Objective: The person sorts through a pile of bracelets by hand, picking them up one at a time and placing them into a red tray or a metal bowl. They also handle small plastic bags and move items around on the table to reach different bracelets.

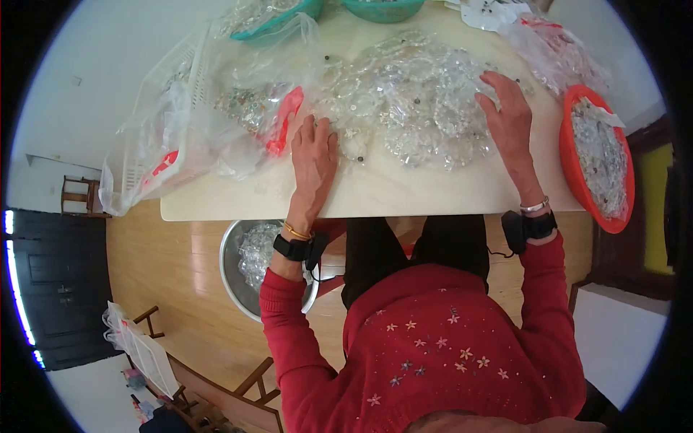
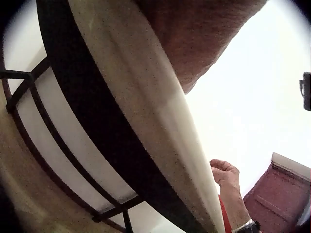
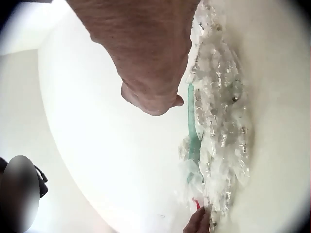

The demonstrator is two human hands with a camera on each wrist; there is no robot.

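Observation:
A wide pile of small clear plastic packets [image 1: 426,94] covers the middle of the pale table [image 1: 238,206], with a few small dark round pieces among it. My left hand [image 1: 315,155] lies at the pile's near left edge, fingers extended side by side, beside a clear bag [image 1: 249,108] with a red strip [image 1: 287,119]. At the pile's right edge is my right hand [image 1: 509,119], its fingers loosely bent and the thumb apart. The right wrist view shows the right hand [image 3: 150,73] above the table surface, nothing visible in its grasp.
A red basin [image 1: 567,151] of packets stands at the table's right edge. A white plastic basket [image 1: 141,155] with bags is at the left. Teal basins [image 1: 382,10] sit along the far side. Below the table, a metal basin [image 1: 234,285] holds more packets on the floor.

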